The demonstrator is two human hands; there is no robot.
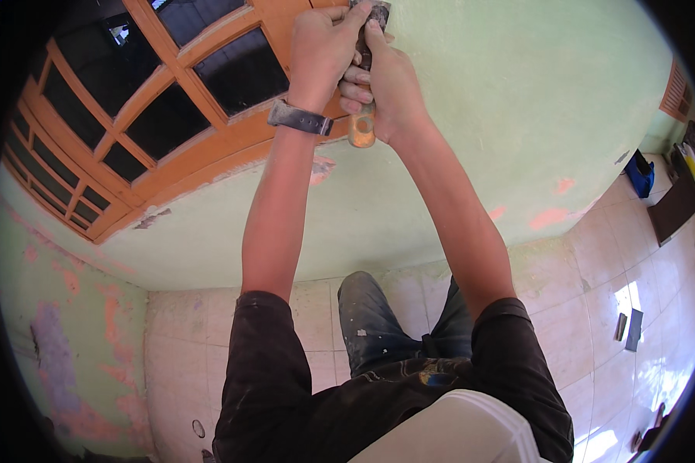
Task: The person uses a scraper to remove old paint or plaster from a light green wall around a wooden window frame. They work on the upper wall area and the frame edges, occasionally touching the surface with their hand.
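Note:
A putty knife or scraper [361, 128] with a worn wooden-coloured handle is held upright in the picture near the top centre. My right hand [388, 75] is closed around its handle, the handle's end showing below the fingers. My left hand [327, 43] has its thumb and fingers at the tool's dark, dusty blade end, beside the right thumb. A dark strap circles my left wrist. Behind both hands are the pale green wall [498, 104] and an orange wooden window frame [220, 130]. The fingers partly hide the tool.
Peeled pink patches mark the wall, and more peeling shows on the side wall [92, 347] at left. On the tiled floor [556, 324] at right lie two small flat dark pieces [633, 330]. A blue bag-like item [640, 173] and a brown board [676, 202] stand farther right.

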